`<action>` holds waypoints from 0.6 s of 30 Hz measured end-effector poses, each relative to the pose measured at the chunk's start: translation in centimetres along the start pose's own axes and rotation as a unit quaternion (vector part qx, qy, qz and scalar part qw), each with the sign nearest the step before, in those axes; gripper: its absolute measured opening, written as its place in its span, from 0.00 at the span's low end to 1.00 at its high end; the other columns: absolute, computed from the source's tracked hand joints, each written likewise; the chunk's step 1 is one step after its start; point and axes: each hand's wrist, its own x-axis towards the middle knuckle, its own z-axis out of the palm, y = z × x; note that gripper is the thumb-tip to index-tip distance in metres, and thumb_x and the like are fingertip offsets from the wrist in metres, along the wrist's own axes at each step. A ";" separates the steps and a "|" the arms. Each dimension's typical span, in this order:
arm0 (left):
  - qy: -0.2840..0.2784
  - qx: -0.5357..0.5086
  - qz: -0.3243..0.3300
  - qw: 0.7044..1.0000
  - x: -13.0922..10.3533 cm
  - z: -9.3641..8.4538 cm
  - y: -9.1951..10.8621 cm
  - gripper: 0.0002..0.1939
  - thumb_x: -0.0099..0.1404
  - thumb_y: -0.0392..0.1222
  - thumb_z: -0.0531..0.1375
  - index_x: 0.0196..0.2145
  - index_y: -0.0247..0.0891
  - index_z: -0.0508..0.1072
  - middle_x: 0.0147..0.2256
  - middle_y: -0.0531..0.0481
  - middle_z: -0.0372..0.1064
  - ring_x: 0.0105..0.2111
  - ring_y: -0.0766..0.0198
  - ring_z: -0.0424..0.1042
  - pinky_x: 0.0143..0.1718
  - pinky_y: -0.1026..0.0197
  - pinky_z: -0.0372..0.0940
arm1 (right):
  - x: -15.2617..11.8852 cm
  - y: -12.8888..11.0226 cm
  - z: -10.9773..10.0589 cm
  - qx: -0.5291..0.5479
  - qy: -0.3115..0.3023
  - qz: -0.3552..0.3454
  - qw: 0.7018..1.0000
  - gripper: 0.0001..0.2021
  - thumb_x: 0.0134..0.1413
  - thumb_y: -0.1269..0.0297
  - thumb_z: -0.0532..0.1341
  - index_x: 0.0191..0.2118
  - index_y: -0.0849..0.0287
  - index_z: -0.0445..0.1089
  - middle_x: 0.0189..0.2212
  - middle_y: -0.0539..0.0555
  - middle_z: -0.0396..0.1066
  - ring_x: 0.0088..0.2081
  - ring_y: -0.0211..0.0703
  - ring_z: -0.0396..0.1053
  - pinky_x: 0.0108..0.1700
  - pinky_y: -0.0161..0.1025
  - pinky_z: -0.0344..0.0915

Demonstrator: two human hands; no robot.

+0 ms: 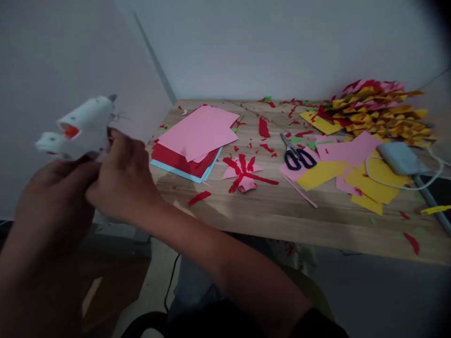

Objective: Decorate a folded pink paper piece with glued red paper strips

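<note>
At the left, a white rounded object (86, 117) stands above my hands, with a dark pointed tip and red-orange openings; its kind is unclear. My left hand (58, 192) is closed around its lower part, fingers partly hidden. Beside it my right hand (125, 173) is closed, its fingertips pressed together near the object's base. A small pink bit (102, 156) shows between the hands; what the right fingers pinch is hidden. On the table, apart from both hands, lies a pink paper flower (248, 180) with red strips across it.
The wooden table (211, 211) carries stacked pink, red and blue paper (197, 134), dark-handled scissors (298, 157) and scattered red and green scraps. To the right are yellow paper pieces (322, 174), a white corded device (403, 158) and a heap of folded yellow and pink paper (384, 112).
</note>
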 end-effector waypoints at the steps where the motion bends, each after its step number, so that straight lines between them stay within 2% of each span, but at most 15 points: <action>1: 0.020 -0.014 -0.034 0.999 -0.4 -0.1 0.0 0.11 0.60 0.52 0.60 0.40 0.67 0.79 0.39 0.77 0.79 0.39 0.53 0.77 0.37 0.50 0.73 | -0.6 -0.2 0.9 0.002 -0.020 -0.004 1.000 0.30 0.63 0.63 0.47 0.68 0.67 0.49 0.64 0.52 0.67 0.60 0.32 0.62 0.60 0.29 0.58; 3: 0.047 -0.024 -0.078 0.996 -0.6 -0.4 0.1 0.09 0.57 0.47 0.63 0.34 0.66 0.78 0.37 0.79 0.78 0.42 0.54 0.78 0.40 0.49 0.74 | -1.7 -0.1 1.7 0.008 -0.056 -0.006 0.998 0.32 0.62 0.62 0.49 0.70 0.67 0.45 0.64 0.53 0.66 0.61 0.34 0.62 0.59 0.31 0.61; 5: 0.076 -0.014 -0.083 0.994 -0.5 -0.5 0.2 0.07 0.55 0.45 0.65 0.31 0.61 0.78 0.37 0.76 0.79 0.46 0.52 0.78 0.44 0.47 0.75 | -2.9 1.0 1.5 0.008 -0.082 -0.027 0.996 0.36 0.60 0.61 0.54 0.70 0.67 0.45 0.64 0.56 0.65 0.62 0.40 0.62 0.61 0.34 0.63; 6: 0.081 -0.009 -0.084 0.993 -0.3 -0.5 0.1 0.06 0.54 0.44 0.65 0.30 0.58 0.77 0.37 0.73 0.80 0.48 0.51 0.77 0.46 0.45 0.75 | -3.5 1.9 0.9 0.000 -0.083 -0.036 0.996 0.35 0.59 0.63 0.56 0.70 0.64 0.48 0.65 0.57 0.64 0.63 0.42 0.61 0.64 0.37 0.61; 8: 0.048 -0.004 -0.087 0.995 0.0 -0.4 -0.6 0.05 0.53 0.43 0.67 0.29 0.55 0.76 0.36 0.70 0.80 0.49 0.50 0.77 0.51 0.42 0.73 | -4.9 4.4 -1.0 0.024 -0.130 -0.104 0.986 0.24 0.61 0.64 0.56 0.62 0.60 0.63 0.61 0.59 0.68 0.61 0.47 0.64 0.63 0.42 0.63; 9: 0.013 -0.011 -0.090 0.996 0.2 -0.2 -1.2 0.07 0.53 0.43 0.68 0.29 0.55 0.76 0.36 0.70 0.80 0.49 0.49 0.77 0.53 0.40 0.71 | -5.5 5.9 -2.3 0.042 -0.148 -0.090 0.984 0.20 0.62 0.65 0.54 0.58 0.59 0.68 0.57 0.59 0.71 0.58 0.47 0.67 0.61 0.44 0.64; 12: -0.085 -0.035 -0.102 0.990 0.6 0.5 -3.7 0.11 0.52 0.43 0.70 0.33 0.54 0.76 0.35 0.70 0.80 0.48 0.46 0.77 0.57 0.36 0.66 | -7.0 10.1 -6.7 0.058 -0.156 -0.002 0.986 0.15 0.59 0.70 0.56 0.50 0.59 0.74 0.46 0.59 0.77 0.47 0.47 0.74 0.53 0.46 0.68; 14: -0.115 -0.042 -0.107 0.987 0.9 1.0 -5.4 0.12 0.51 0.45 0.71 0.34 0.53 0.76 0.35 0.67 0.81 0.48 0.45 0.77 0.55 0.36 0.66 | -7.7 12.3 -9.7 0.037 -0.159 0.076 0.984 0.12 0.61 0.67 0.57 0.46 0.58 0.75 0.37 0.55 0.78 0.36 0.44 0.74 0.41 0.41 0.68; 16: -0.140 -0.041 -0.116 0.982 1.2 1.3 -6.9 0.13 0.51 0.47 0.72 0.35 0.52 0.76 0.35 0.65 0.81 0.48 0.46 0.77 0.52 0.39 0.68 | -8.1 14.1 -12.3 -0.003 -0.149 0.115 0.982 0.09 0.62 0.61 0.58 0.39 0.56 0.75 0.27 0.51 0.75 0.28 0.41 0.71 0.32 0.37 0.62; 18: -0.151 -0.037 -0.127 0.980 1.5 1.3 -8.0 0.14 0.51 0.48 0.72 0.36 0.52 0.77 0.36 0.65 0.81 0.48 0.47 0.77 0.50 0.44 0.69 | -8.0 15.8 -14.2 -0.054 -0.114 0.133 0.983 0.14 0.62 0.56 0.59 0.28 0.56 0.71 0.20 0.48 0.69 0.23 0.39 0.66 0.27 0.36 0.56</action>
